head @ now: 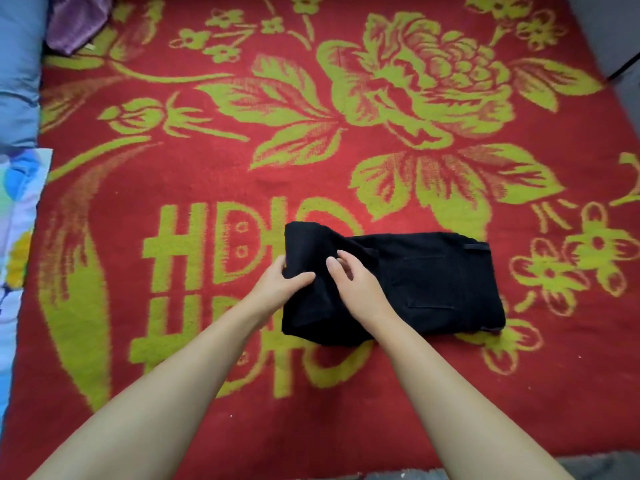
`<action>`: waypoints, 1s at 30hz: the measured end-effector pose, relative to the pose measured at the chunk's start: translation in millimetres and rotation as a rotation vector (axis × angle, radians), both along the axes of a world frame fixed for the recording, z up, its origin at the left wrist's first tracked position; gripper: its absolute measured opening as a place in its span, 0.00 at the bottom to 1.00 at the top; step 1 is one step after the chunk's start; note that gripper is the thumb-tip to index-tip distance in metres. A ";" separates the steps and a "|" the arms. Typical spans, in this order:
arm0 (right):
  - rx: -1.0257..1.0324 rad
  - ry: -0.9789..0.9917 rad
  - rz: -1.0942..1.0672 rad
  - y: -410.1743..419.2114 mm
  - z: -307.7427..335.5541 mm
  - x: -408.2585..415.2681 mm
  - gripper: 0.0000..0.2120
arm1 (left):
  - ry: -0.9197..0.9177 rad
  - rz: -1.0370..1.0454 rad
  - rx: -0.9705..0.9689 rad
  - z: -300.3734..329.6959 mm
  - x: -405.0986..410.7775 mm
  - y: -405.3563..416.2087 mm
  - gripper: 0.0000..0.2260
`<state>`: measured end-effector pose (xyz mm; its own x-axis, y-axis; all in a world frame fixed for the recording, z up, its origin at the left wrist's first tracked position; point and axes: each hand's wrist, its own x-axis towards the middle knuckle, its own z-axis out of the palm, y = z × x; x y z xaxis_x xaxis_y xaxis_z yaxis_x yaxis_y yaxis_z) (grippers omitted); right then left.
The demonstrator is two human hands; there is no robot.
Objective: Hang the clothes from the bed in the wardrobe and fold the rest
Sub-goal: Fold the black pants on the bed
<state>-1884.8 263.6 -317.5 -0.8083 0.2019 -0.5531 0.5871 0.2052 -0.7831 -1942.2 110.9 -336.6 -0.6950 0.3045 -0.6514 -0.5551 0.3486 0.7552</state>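
A pair of black trousers (433, 282) lies folded on the red and green flowered bed cover (242, 168), waistband and back pocket to the right. The left part of the trousers is doubled over and stands a little raised. My left hand (280, 282) pinches that raised fold at its left edge, thumb on top and fingers underneath. My right hand (353, 282) lies on the cloth just beside it, fingers curled over the fold and gripping it.
A purple garment (76, 19) lies crumpled at the far left corner of the bed. A blue pillow (17, 71) and a colourful printed sheet (17, 209) run along the left edge. Grey furniture (616, 36) stands at the far right.
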 end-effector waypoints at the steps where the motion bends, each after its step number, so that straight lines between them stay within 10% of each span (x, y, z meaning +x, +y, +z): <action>1: -0.030 -0.018 -0.024 0.8 9.4 -3.0 0.31 | -0.045 -0.119 0.071 9.2 1.4 6.1 0.25; 6: 0.303 -0.107 -0.070 45.4 23.2 -1.6 0.23 | -0.183 -0.563 0.144 34.3 17.3 51.3 0.30; 10: 0.375 -0.088 -0.111 111.8 22.1 19.9 0.10 | -0.014 -0.462 0.046 25.6 28.4 87.8 0.17; 14: 0.419 -0.121 -0.138 193.0 12.1 26.0 0.12 | 0.285 -0.292 -0.217 -8.1 34.0 116.4 0.19; 22: 0.483 -0.148 -0.178 265.5 -70.2 54.5 0.19 | 0.540 -0.810 -0.771 -69.8 64.8 183.3 0.38; 30: 1.083 0.244 0.502 256.1 -81.3 89.5 0.38 | 0.773 -0.795 -0.825 -80.0 80.2 184.1 0.35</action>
